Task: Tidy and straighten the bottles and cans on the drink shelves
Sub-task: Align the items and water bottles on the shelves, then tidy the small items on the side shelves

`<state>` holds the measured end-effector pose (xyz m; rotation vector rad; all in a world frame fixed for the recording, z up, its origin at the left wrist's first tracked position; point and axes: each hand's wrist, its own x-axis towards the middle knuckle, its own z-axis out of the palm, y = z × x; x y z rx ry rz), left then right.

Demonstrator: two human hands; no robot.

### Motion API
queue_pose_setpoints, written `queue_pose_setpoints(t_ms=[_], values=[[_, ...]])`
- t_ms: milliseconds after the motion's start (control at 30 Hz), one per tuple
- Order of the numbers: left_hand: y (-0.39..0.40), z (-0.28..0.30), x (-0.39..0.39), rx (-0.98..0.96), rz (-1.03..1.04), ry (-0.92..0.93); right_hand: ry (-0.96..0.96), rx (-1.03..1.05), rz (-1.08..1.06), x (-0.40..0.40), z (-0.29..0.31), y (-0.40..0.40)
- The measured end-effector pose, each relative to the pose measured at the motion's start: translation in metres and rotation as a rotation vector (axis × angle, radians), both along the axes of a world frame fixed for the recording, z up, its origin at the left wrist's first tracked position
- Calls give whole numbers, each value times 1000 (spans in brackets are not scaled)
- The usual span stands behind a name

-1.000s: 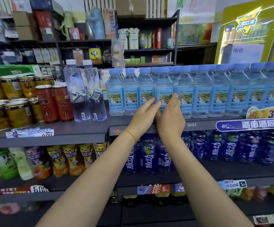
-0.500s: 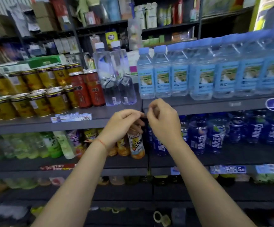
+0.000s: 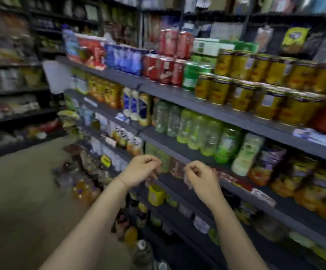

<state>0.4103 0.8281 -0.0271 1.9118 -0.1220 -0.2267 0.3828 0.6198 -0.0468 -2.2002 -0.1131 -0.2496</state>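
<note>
Frame heavily motion-blurred. Landmark: dark grey metal shelving unit (image 3: 207, 100) running from upper left to lower right. Left hand (image 3: 141, 168) and right hand (image 3: 201, 175) are raised side by side, apart, in front of its third shelf; fingers loosely curled inward, holding nothing, touching no stock. Top shelf carries gold-coloured cans (image 3: 242, 88), with red cans (image 3: 164, 69) and a green can (image 3: 190, 76) further left. The shelf below carries green translucent plastic bottles (image 3: 203, 131). Labels unreadable.
</note>
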Motion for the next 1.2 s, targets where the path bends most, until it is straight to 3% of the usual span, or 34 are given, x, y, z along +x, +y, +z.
queue_pose_setpoints(t_ms=[167, 367, 567, 767, 1033, 1200], values=[[131, -37, 37, -62, 160, 110, 158, 28, 109, 61, -40, 126], [217, -71, 100, -132, 279, 151, 263, 64, 134, 146, -72, 219], [280, -103, 211, -91, 320, 153, 258, 177, 133, 269, -104, 293], [358, -94, 342, -26, 375, 174, 334, 181, 191, 411, -111, 380], [462, -146, 467, -112, 513, 237, 381, -212, 327, 565, -141, 504], [523, -191, 559, -32, 485, 218, 257, -424, 209, 661, -165, 570]])
